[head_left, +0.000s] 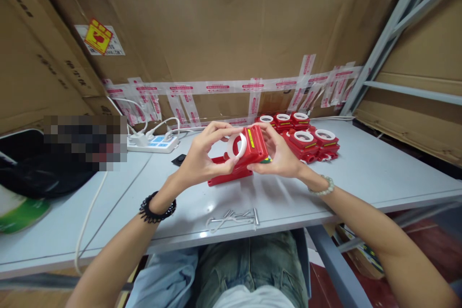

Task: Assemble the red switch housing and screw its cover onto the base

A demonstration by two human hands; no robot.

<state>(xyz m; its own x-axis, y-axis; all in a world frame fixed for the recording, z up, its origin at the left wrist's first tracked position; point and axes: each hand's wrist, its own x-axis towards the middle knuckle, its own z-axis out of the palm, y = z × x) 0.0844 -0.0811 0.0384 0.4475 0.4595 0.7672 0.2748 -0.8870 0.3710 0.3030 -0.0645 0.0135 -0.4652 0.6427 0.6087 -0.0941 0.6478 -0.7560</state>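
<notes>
Above the middle of the table, my left hand (pixel 207 151) pinches a white ring (pixel 243 146) between thumb and fingers. The ring sits at the left end of a red box-shaped housing (pixel 257 142) with a yellow label. My right hand (pixel 279 151) grips that housing from its right side, fingers on top and thumb below. Whether the ring is fixed to the housing, I cannot tell. Just under it lies another red part (pixel 231 177), partly covered by my hands. Several small metal pins or screws and an L-shaped metal tool (pixel 256 216) lie near the front edge.
Several red housings with white rings (pixel 303 137) are grouped at the back right. A white power strip (pixel 153 143) with plugs and cables stands at the back left, beside a black bag (pixel 39 173). A large cardboard sheet (pixel 224 33) walls off the back of the table (pixel 378 173).
</notes>
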